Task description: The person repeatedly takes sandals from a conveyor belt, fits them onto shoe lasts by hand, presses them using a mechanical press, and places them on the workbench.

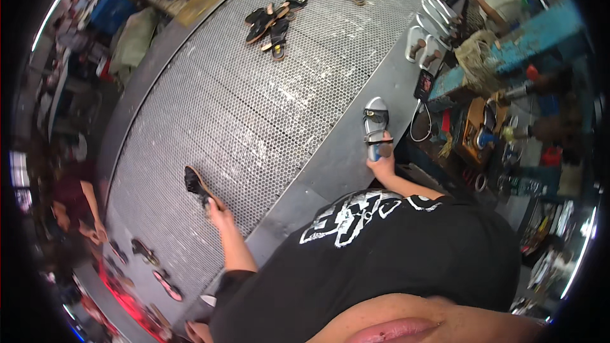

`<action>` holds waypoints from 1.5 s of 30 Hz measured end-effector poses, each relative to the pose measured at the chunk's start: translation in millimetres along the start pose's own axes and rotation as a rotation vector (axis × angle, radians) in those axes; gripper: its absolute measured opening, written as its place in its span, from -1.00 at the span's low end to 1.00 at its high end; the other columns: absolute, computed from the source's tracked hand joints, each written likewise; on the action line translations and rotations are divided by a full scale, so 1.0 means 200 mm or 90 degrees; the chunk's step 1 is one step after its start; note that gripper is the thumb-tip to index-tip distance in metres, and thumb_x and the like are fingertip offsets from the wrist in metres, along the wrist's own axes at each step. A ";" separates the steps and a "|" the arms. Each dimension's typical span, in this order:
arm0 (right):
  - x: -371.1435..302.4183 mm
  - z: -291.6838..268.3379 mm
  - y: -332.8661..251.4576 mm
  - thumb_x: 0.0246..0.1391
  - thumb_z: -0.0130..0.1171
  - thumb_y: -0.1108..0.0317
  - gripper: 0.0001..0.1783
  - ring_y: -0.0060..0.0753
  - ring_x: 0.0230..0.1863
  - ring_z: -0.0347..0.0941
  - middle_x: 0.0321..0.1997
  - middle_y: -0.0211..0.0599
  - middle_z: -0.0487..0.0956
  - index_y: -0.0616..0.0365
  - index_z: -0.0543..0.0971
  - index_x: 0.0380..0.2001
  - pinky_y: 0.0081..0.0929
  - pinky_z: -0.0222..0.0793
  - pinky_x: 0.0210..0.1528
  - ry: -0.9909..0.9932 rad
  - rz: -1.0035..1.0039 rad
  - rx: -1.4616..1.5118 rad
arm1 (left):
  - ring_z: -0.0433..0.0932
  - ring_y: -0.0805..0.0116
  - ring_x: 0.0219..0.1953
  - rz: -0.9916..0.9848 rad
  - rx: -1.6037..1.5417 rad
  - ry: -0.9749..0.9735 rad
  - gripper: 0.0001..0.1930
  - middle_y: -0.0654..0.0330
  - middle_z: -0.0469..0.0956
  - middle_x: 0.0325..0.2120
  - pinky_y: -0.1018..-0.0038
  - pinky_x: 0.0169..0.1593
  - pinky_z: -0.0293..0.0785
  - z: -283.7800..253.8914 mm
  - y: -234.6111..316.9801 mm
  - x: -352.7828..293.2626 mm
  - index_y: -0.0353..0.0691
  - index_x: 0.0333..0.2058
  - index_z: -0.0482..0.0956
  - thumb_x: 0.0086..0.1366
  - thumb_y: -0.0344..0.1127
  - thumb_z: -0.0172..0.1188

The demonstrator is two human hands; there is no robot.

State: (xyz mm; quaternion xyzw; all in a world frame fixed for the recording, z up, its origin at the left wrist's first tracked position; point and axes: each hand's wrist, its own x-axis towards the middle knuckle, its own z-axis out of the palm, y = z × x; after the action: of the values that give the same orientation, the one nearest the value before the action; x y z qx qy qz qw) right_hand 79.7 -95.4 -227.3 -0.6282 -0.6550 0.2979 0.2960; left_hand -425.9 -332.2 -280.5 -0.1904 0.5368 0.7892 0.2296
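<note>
My left hand [218, 211] is closed around the end of a black sandal [194, 180], held over the perforated metal surface. To the right, my right hand [382, 166] grips the heel end of a second sandal [375, 119], which has black straps and a silver-grey, foot-shaped body. A blue patch shows by the fingers there. This sandal is over the smooth metal ledge [343, 146] in front of me; whether it rests on it, I cannot tell.
Several black sandals [277, 24] lie in a group farther along the perforated surface [229, 101]. White shoe-shaped forms [416, 44] and a phone [424, 84] with a white cable sit on the right. Another person [79, 206] works at the left, near more sandals [168, 284].
</note>
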 end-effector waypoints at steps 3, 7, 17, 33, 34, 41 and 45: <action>0.08 -0.16 -0.07 -0.33 0.35 0.28 -0.13 -0.12 -0.03 0.42 -0.03 -0.07 0.45 0.25 0.24 0.13 -0.35 0.30 0.04 -0.046 -0.051 -0.040 | 0.53 0.28 -0.14 -0.260 -0.285 -0.324 -0.68 0.04 0.51 -0.14 0.55 -0.05 0.54 0.06 -0.39 -0.33 -0.37 -0.06 0.41 0.22 -0.41 0.17; 0.20 -0.23 -0.36 -0.22 0.37 0.23 -0.38 -0.19 -0.15 0.48 -0.14 -0.13 0.52 0.18 0.35 -0.07 -0.34 0.37 -0.08 0.014 0.026 0.146 | 0.52 0.26 -0.07 -0.592 -0.113 -0.395 -0.63 0.07 0.50 -0.06 0.53 -0.03 0.51 0.55 -0.77 -1.10 -0.34 0.04 0.38 0.29 -0.33 0.09; 0.00 -0.80 -0.65 -0.30 0.21 0.51 -0.38 -0.45 0.09 0.30 0.15 -0.23 0.37 0.17 0.34 -0.03 -0.48 0.15 0.17 -0.369 -0.198 0.277 | 0.48 0.19 -0.08 -0.446 -0.094 -0.528 -0.69 0.06 0.48 -0.13 0.26 0.08 0.40 1.50 -0.82 -1.20 -0.37 0.02 0.35 0.32 -0.47 -0.15; -0.65 -1.49 -0.01 -0.19 0.23 0.48 -0.48 -0.35 0.14 0.24 0.18 -0.16 0.32 0.17 0.26 -0.12 -0.36 0.07 0.21 0.238 0.125 0.301 | 0.52 0.40 -0.19 -0.679 0.831 -1.468 -0.53 0.11 0.55 -0.29 0.47 -0.12 0.44 1.44 -1.44 -2.75 -0.33 -0.04 0.33 0.37 0.02 -0.07; -0.73 -1.50 0.05 -0.21 0.23 0.48 -0.46 -0.36 0.10 0.27 0.13 -0.19 0.35 0.20 0.29 -0.08 -0.38 0.10 0.19 0.273 0.118 0.273 | 0.52 0.39 -0.18 -0.548 0.821 -1.565 -0.50 0.10 0.56 -0.30 0.46 -0.11 0.44 1.49 -1.49 -2.81 -0.37 -0.06 0.37 0.35 0.04 -0.04; -0.90 -1.70 0.05 -0.23 0.28 0.42 -0.43 -0.25 0.20 0.22 0.13 -0.06 0.36 0.20 0.26 -0.12 -0.30 0.03 0.25 0.359 0.151 0.317 | 0.51 0.20 -0.09 -0.961 0.603 -1.328 -0.48 0.06 0.47 -0.11 0.28 0.07 0.42 1.34 -1.71 -3.03 -0.43 0.02 0.29 0.25 -0.15 0.17; -0.90 -1.81 0.02 -0.25 0.29 0.38 -0.42 -0.26 0.20 0.22 0.11 -0.07 0.37 0.18 0.27 -0.12 -0.31 0.03 0.25 0.314 0.189 0.304 | 0.52 0.19 -0.09 -0.978 0.548 -1.248 -0.53 0.04 0.49 -0.13 0.28 0.04 0.43 1.44 -1.59 -3.21 -0.42 0.01 0.29 0.29 -0.16 0.11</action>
State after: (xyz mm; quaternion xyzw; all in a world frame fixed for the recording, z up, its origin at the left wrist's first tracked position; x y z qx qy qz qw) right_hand 365.8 -269.1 1.6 -0.6824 -0.3781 0.3216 0.5366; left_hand 266.9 -63.5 -69.9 0.2903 0.1112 0.0352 0.9498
